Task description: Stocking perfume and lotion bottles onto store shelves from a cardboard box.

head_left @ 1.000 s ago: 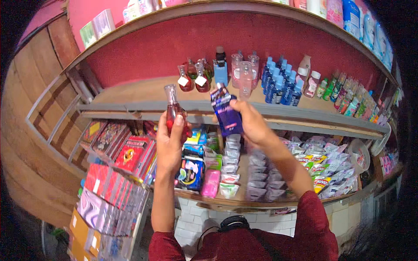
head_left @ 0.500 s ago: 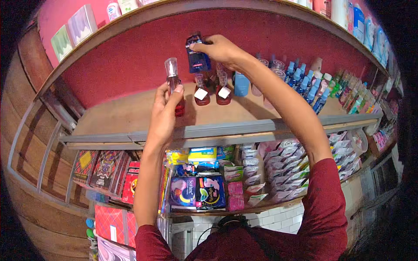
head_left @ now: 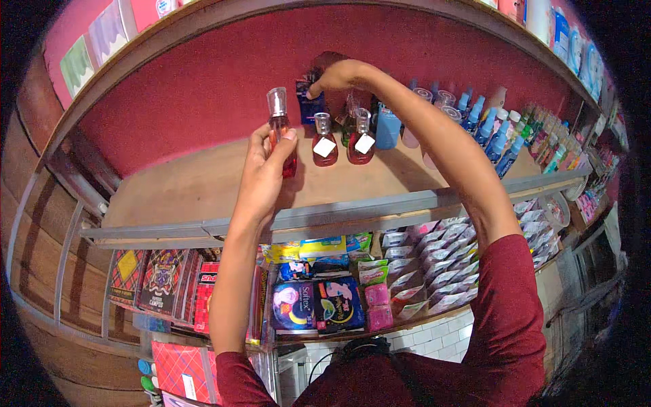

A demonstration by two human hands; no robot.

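My left hand (head_left: pixel 266 161) is wrapped round a red perfume bottle (head_left: pixel 278 108) with a clear cap, held upright over the wooden shelf (head_left: pixel 183 183). Farther back, my right hand (head_left: pixel 339 76) grips a dark blue box (head_left: pixel 310 105) between thumb and fingers, close to the pink-red back wall. Whether the box's base touches the shelf I cannot tell. Two more red perfume bottles, one on the left (head_left: pixel 325 149) and one on the right (head_left: pixel 362 144), stand between my hands, each with a white square label. Something green shows partly behind them.
Right of the perfumes stand a light blue bottle (head_left: pixel 388 127), several blue spray bottles (head_left: pixel 498 144) and rows of small bottles. A metal edge (head_left: pixel 352 210) fronts the shelf. Below lie packets of pads (head_left: pixel 339 305), sachets (head_left: pixel 447 264) and notebooks (head_left: pixel 163 278). An upper shelf (head_left: pixel 203 13) curves overhead.
My right hand has lowered the dark blue box toward the back of the shelf. My left hand keeps hold of its perfume bottle. The view has shifted slightly.
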